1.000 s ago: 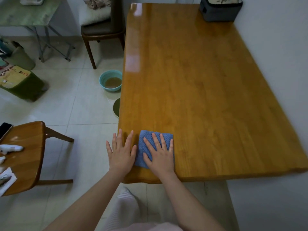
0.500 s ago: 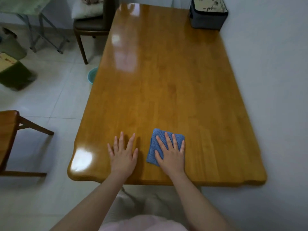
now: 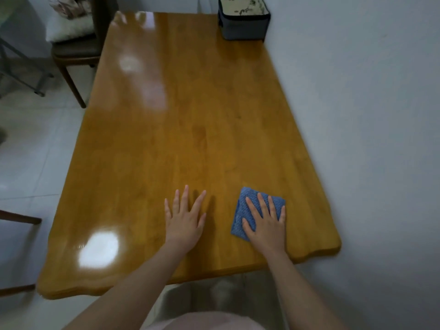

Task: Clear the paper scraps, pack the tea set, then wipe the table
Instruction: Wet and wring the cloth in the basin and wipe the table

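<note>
Two bare arms show in the lower part of the frame. The left forearm [image 3: 142, 277] lies lower left of centre and the right forearm [image 3: 292, 282] lower right of centre. Each is uncovered from the wrist down to the frame's bottom edge. The left hand [image 3: 184, 225] and the right hand [image 3: 266, 225], in the lower third of the frame, are bare as well, with slim fingers that look pale at the tips. At bottom centre, between the arms, is a pale pink garment [image 3: 202, 323] with a soft, rounded outline. Just above it lies light grey-white fabric [image 3: 190, 298] in loose folds. It is too blurred to tell what piece of clothing it is.
</note>
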The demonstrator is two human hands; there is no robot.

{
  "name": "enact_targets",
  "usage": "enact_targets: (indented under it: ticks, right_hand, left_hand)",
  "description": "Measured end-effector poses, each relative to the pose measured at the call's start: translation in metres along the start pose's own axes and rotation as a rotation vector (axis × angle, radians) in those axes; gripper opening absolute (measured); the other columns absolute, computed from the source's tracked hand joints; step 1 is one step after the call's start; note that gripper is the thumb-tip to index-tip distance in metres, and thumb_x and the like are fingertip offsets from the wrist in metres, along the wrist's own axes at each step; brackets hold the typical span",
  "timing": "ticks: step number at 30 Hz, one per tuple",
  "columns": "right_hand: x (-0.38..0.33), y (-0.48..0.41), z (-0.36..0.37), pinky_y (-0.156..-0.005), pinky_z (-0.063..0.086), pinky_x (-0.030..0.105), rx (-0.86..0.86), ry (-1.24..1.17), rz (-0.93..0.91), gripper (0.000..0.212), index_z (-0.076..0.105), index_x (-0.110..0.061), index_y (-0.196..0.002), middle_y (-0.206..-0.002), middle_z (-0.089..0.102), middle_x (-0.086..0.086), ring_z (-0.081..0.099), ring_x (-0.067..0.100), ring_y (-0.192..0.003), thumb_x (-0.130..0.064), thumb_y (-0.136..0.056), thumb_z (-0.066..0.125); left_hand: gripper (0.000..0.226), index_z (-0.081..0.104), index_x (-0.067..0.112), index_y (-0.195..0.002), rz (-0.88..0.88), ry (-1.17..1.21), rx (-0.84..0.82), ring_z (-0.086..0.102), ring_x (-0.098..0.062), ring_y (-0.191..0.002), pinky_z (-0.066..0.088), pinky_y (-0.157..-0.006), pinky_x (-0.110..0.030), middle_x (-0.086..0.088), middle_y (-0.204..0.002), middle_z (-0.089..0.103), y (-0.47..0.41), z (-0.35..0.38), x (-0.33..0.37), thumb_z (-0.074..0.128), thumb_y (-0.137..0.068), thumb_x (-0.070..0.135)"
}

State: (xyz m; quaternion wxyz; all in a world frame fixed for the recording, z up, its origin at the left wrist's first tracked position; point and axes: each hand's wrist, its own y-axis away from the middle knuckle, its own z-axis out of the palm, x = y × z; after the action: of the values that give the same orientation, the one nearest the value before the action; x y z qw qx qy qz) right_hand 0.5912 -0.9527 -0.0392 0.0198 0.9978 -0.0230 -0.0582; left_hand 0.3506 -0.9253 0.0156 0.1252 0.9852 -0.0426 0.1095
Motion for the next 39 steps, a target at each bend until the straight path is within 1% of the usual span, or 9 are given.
enact_targets:
  ticks: [6, 11, 13, 18, 21, 24, 27, 31, 39]
  right_hand:
    - [0.08, 0.0, -0.012, -0.115, 0.014, 0.061, -0.014, 0.011, 0.03, 0.062, 0.029, -0.037, -0.151, -0.159, 0.028, -0.001, 0.022, 0.027, -0.147, -0.059, -0.093, 0.029]
    - [0.121, 0.001, -0.02, -0.115, 0.017, 0.057, -0.019, 0.035, 0.023, 0.062, 0.029, -0.035, -0.151, -0.159, 0.026, 0.0, 0.024, 0.028, -0.146, -0.059, -0.094, 0.026]
    - [0.132, 0.003, -0.022, -0.115, 0.017, 0.056, -0.019, 0.033, 0.052, 0.062, 0.03, -0.035, -0.151, -0.158, 0.028, 0.001, 0.025, 0.028, -0.145, -0.06, -0.094, 0.025]
    - [0.145, 0.014, -0.024, -0.115, 0.015, 0.056, -0.021, 0.017, 0.091, 0.063, 0.029, -0.034, -0.151, -0.158, 0.029, 0.002, 0.024, 0.029, -0.145, -0.06, -0.094, 0.023]
    - [0.148, 0.023, -0.025, -0.115, 0.02, 0.057, -0.029, 0.021, 0.093, 0.064, 0.028, -0.033, -0.152, -0.158, 0.029, 0.003, 0.024, 0.031, -0.146, -0.06, -0.094, 0.021]
    - [0.151, 0.034, -0.028, -0.113, 0.026, 0.057, -0.031, 0.021, 0.103, 0.066, 0.029, -0.031, -0.152, -0.157, 0.031, 0.005, 0.026, 0.033, -0.144, -0.061, -0.096, 0.011]
    - [0.146, 0.043, -0.029, -0.111, 0.027, 0.059, -0.04, 0.028, 0.118, 0.069, 0.032, -0.029, -0.151, -0.155, 0.035, 0.008, 0.03, 0.035, -0.142, -0.061, -0.097, 0.005]
    - [0.118, 0.053, -0.025, -0.112, 0.016, 0.062, -0.052, 0.024, 0.206, 0.069, 0.032, -0.029, -0.15, -0.153, 0.038, 0.009, 0.031, 0.038, -0.141, -0.062, -0.096, 0.004]
    - [-0.006, 0.083, -0.008, -0.113, 0.012, 0.063, -0.061, -0.023, 0.143, 0.067, 0.036, -0.03, -0.149, -0.156, 0.034, 0.006, 0.024, 0.036, -0.144, -0.062, -0.097, 0.009]
  left_hand:
    - [0.058, -0.006, 0.046, -0.149, 0.005, 0.019, 0.001, -0.017, -0.026, -0.147, -0.013, -0.116, -0.052, -0.002, -0.161, -0.013, -0.007, 0.016, 0.067, 0.025, -0.1, 0.051]
    - [0.058, -0.002, 0.045, -0.15, 0.026, 0.027, 0.024, -0.014, -0.027, -0.148, -0.012, -0.116, -0.053, -0.003, -0.162, -0.009, -0.003, 0.028, 0.101, 0.027, -0.1, 0.049]
    - [0.057, -0.003, 0.044, -0.15, 0.028, 0.02, 0.015, -0.014, -0.027, -0.148, -0.013, -0.116, -0.054, -0.003, -0.162, -0.01, 0.0, 0.03, 0.11, 0.023, -0.1, 0.05]
    - [0.058, -0.004, 0.044, -0.15, 0.018, 0.02, -0.002, -0.016, -0.027, -0.147, -0.013, -0.116, -0.054, -0.003, -0.161, -0.012, 0.008, 0.033, 0.124, 0.025, -0.1, 0.05]
    - [0.058, 0.0, 0.044, -0.151, 0.025, 0.027, 0.011, -0.013, -0.027, -0.148, -0.013, -0.116, -0.054, -0.003, -0.162, -0.009, 0.013, 0.035, 0.122, 0.027, -0.1, 0.05]
    - [0.058, 0.005, 0.042, -0.152, 0.03, 0.03, 0.036, -0.01, -0.028, -0.148, -0.011, -0.116, -0.054, -0.004, -0.162, -0.005, 0.019, 0.034, 0.113, 0.031, -0.1, 0.049]
    - [0.059, 0.001, 0.043, -0.151, 0.016, 0.007, 0.026, -0.014, -0.027, -0.148, -0.012, -0.116, -0.054, -0.004, -0.162, -0.01, 0.024, 0.03, 0.099, 0.028, -0.1, 0.05]
    - [0.058, -0.002, 0.043, -0.151, -0.006, 0.017, 0.027, -0.016, -0.027, -0.147, -0.013, -0.116, -0.054, -0.004, -0.161, -0.012, 0.034, 0.021, 0.071, 0.026, -0.1, 0.05]
    - [0.057, -0.002, 0.044, -0.15, -0.036, 0.022, 0.028, -0.016, -0.027, -0.147, -0.014, -0.115, -0.053, -0.003, -0.161, -0.013, 0.063, 0.005, -0.015, 0.024, -0.1, 0.051]
